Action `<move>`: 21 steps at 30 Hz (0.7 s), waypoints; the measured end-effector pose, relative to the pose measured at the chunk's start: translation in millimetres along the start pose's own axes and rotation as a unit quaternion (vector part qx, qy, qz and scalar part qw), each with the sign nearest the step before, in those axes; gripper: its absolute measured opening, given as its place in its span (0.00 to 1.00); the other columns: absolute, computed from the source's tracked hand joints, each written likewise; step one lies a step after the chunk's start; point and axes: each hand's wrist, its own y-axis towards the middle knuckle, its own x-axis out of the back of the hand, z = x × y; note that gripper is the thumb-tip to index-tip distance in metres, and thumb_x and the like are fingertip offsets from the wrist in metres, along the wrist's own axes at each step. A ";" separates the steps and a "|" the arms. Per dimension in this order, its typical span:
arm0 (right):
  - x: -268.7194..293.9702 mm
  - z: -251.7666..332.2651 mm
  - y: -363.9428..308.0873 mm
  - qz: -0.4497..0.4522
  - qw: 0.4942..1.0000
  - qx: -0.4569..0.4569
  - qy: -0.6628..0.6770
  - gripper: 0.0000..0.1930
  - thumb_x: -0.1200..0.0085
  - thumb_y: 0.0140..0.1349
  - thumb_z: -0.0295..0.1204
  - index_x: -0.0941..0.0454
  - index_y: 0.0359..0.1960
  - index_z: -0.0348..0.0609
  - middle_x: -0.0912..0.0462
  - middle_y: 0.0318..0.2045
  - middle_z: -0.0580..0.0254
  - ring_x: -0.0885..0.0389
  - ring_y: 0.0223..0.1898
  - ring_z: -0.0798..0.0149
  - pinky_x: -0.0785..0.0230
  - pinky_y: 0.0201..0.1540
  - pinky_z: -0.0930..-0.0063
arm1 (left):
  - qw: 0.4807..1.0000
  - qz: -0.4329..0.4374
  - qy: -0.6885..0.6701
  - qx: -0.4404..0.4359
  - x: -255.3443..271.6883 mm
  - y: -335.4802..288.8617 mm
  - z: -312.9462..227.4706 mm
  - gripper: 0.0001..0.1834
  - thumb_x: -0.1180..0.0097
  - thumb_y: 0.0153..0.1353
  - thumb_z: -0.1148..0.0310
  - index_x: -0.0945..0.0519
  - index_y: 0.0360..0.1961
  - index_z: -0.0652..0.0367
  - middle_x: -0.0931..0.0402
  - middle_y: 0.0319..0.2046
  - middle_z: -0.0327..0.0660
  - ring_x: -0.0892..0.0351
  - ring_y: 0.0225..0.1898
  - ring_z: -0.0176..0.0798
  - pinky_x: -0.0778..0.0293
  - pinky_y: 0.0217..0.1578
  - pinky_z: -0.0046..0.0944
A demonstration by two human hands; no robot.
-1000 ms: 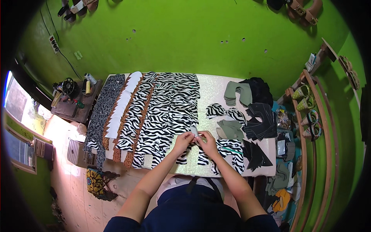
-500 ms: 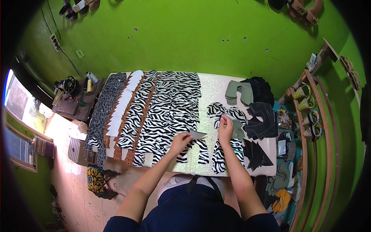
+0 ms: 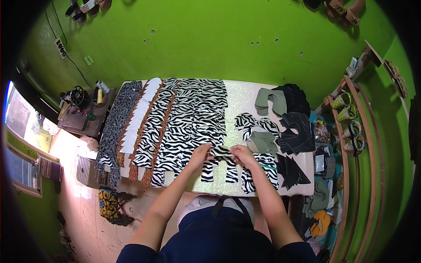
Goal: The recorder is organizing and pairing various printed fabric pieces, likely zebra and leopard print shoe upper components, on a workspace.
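Between my hands a small zebra-print fabric piece is held by its two ends, just above the near part of the table. My left hand pinches its left end and my right hand grips the right end. Beneath and behind it lie overlapping rows of zebra-print cut pieces. To the right of my right hand, grey-green cut pieces rest partly on a zebra-print stack. Another zebra-print stack with a green strip across it lies under my right forearm.
The pale table also bears grey-green curved pieces, black pieces, leopard-print rows, white pieces and dark patterned rows. A sewing machine stands left. At right is a wooden rack with sandals.
My hands have come together, the right one moving left and nearer. The grey piece in my left hand is no longer there; a zebra-print piece now spans both hands.
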 end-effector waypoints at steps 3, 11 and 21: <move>6.9 -16.0 11.0 -0.035 0.994 0.073 -0.073 0.09 0.47 0.58 0.27 0.27 0.39 0.37 0.25 0.24 0.65 0.27 0.21 0.75 0.30 0.23 0.82 | 0.994 0.047 0.096 -0.012 7.4 -4.3 2.1 0.11 0.47 0.59 0.73 0.25 0.40 0.68 0.27 0.30 0.38 0.24 0.31 0.32 0.26 0.33 0.27; -5.0 -41.8 11.0 -0.077 0.966 0.115 -0.217 0.11 0.46 0.54 0.23 0.27 0.40 0.36 0.24 0.24 0.65 0.22 0.24 0.73 0.31 0.22 0.81 | 0.957 0.001 0.268 -0.108 11.2 -18.0 13.2 0.05 0.47 0.55 0.75 0.25 0.28 0.68 0.28 0.18 0.36 0.35 0.19 0.27 0.38 0.21 0.27; -15.5 -44.3 13.2 -0.158 0.860 0.203 -0.440 0.10 0.44 0.50 0.30 0.23 0.35 0.44 0.21 0.25 0.60 0.23 0.28 0.59 0.32 0.31 0.69 | 0.852 -0.038 0.494 -0.171 22.7 -5.9 35.3 0.13 0.46 0.53 0.65 0.23 0.26 0.67 0.24 0.19 0.49 0.23 0.21 0.43 0.29 0.27 0.37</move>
